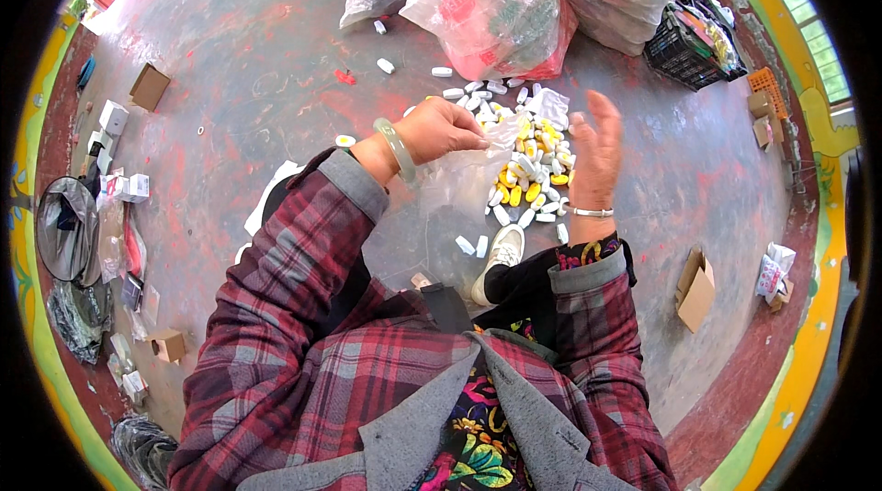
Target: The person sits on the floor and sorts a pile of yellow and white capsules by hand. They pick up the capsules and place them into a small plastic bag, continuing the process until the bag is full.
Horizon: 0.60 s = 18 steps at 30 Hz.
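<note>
My left hand point(441, 130), with a pale bangle at its wrist, pinches the edge of a thin clear plastic bag point(462, 186). The bag hangs down in front of me, and the floor shows through it. My right hand point(597, 160) is raised beside it with fingers apart and holds nothing that I can see. Beyond and between my hands lies a pile of small oval pieces point(530, 165), some white and some yellow. A crumpled whitish wrapper point(548, 106) rests at the far side of the pile.
Large filled plastic sacks point(496, 18) stand beyond the pile. A black crate point(684, 55) full of things is at the far right. An open cardboard box point(695, 289) lies to the right. Small boxes point(112, 119) and bags line the left wall. My shoe point(502, 257) is close to the pile.
</note>
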Each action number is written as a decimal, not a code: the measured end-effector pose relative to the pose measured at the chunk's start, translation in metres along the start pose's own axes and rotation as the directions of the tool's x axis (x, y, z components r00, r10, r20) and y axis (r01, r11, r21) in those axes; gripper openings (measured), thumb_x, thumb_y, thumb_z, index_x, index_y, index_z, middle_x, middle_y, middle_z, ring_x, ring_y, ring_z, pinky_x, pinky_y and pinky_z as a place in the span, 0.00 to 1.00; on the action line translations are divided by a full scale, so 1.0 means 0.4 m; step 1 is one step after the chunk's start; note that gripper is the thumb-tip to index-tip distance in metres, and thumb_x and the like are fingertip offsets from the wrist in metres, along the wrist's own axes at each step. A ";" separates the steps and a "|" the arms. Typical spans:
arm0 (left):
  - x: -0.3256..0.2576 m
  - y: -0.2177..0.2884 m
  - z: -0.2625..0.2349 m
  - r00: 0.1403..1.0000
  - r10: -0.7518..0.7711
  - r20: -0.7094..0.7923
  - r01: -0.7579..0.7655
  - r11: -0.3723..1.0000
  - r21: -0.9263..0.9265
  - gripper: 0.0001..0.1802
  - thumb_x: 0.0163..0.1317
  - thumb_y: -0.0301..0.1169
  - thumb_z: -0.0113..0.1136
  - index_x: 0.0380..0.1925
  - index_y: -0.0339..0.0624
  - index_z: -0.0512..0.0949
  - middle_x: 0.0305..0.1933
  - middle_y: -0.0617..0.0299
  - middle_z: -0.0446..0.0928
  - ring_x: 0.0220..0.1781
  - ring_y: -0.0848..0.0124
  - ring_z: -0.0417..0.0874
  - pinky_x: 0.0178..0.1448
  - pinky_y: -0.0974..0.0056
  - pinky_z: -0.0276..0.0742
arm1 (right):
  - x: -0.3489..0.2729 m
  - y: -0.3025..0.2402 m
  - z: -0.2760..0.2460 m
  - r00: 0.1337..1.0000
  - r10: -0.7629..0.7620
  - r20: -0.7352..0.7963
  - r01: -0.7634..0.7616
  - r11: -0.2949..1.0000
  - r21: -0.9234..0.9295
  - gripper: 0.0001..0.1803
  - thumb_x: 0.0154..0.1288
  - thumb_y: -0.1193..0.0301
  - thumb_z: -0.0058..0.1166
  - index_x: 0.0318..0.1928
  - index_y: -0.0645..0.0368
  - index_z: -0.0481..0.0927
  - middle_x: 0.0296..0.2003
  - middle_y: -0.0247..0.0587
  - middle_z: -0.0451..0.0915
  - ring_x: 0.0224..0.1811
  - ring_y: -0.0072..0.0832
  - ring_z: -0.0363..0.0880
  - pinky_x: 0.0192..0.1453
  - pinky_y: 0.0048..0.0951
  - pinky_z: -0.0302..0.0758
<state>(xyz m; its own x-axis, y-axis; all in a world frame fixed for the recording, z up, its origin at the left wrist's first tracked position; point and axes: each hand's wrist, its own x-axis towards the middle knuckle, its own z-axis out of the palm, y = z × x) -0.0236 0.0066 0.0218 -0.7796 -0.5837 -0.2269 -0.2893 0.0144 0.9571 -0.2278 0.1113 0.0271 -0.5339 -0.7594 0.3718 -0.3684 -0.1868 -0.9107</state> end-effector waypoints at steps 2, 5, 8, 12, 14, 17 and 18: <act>-0.002 -0.004 0.005 0.998 0.065 0.011 -0.066 0.997 0.050 0.07 0.49 0.27 0.60 0.28 0.36 0.79 0.26 0.64 0.77 0.29 0.78 0.73 0.35 0.72 0.69 | -0.011 -0.018 0.025 0.951 -0.148 0.270 0.211 0.952 -0.221 0.26 0.49 0.69 0.58 0.51 0.55 0.69 0.54 0.42 0.66 0.57 0.35 0.63 0.58 0.35 0.60; -0.004 -0.013 0.011 0.987 0.152 0.050 -0.157 0.977 0.143 0.08 0.49 0.28 0.59 0.28 0.35 0.79 0.26 0.62 0.77 0.28 0.78 0.73 0.34 0.71 0.69 | -0.041 -0.020 0.061 0.852 -0.197 0.486 0.376 0.875 -0.306 0.22 0.45 0.70 0.60 0.46 0.51 0.75 0.54 0.44 0.66 0.60 0.40 0.59 0.61 0.37 0.56; -0.008 -0.002 0.011 0.983 0.175 0.059 -0.183 0.959 0.215 0.09 0.49 0.29 0.59 0.27 0.34 0.78 0.24 0.61 0.77 0.26 0.77 0.73 0.33 0.70 0.69 | -0.043 -0.003 0.063 0.817 -0.277 0.505 0.451 0.853 -0.261 0.16 0.44 0.71 0.60 0.38 0.48 0.80 0.52 0.42 0.70 0.60 0.40 0.59 0.61 0.36 0.56; -0.004 -0.013 0.005 0.995 0.088 0.040 -0.094 0.973 0.212 0.10 0.49 0.31 0.60 0.26 0.34 0.78 0.20 0.63 0.75 0.23 0.78 0.70 0.30 0.70 0.68 | -0.037 -0.028 0.060 0.817 -0.352 0.457 0.486 0.846 -0.217 0.07 0.43 0.72 0.59 0.29 0.52 0.82 0.44 0.39 0.75 0.57 0.40 0.64 0.59 0.36 0.59; 0.006 -0.027 0.002 0.999 0.031 0.020 -0.034 0.981 0.192 0.09 0.49 0.31 0.60 0.26 0.35 0.79 0.19 0.66 0.74 0.22 0.79 0.69 0.28 0.71 0.66 | -0.034 -0.039 0.060 0.798 -0.381 0.468 0.519 0.828 -0.211 0.07 0.44 0.74 0.59 0.29 0.55 0.80 0.40 0.38 0.76 0.49 0.36 0.69 0.53 0.33 0.64; 0.014 -0.036 0.000 0.999 -0.046 -0.016 0.048 0.991 0.123 0.09 0.50 0.32 0.61 0.25 0.36 0.79 0.19 0.69 0.73 0.22 0.81 0.67 0.26 0.73 0.64 | -0.043 -0.035 0.062 0.852 -0.257 0.456 0.322 0.944 -0.070 0.08 0.43 0.76 0.59 0.29 0.59 0.78 0.34 0.37 0.76 0.38 0.31 0.74 0.44 0.27 0.69; 0.012 -0.037 -0.001 0.998 -0.053 -0.030 0.056 0.993 0.102 0.09 0.50 0.32 0.61 0.25 0.36 0.79 0.20 0.70 0.72 0.22 0.82 0.67 0.26 0.73 0.63 | -0.048 -0.036 0.063 0.871 -0.182 0.456 0.204 0.979 0.003 0.09 0.43 0.77 0.59 0.30 0.60 0.77 0.32 0.37 0.76 0.34 0.29 0.75 0.40 0.25 0.70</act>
<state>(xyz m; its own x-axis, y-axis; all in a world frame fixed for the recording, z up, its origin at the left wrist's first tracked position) -0.0230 0.0031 0.0067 -0.7461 -0.6079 -0.2716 -0.3876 0.0649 0.9195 -0.1931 0.1126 0.0284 -0.0508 -0.9116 0.4078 -0.4673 -0.3392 -0.8165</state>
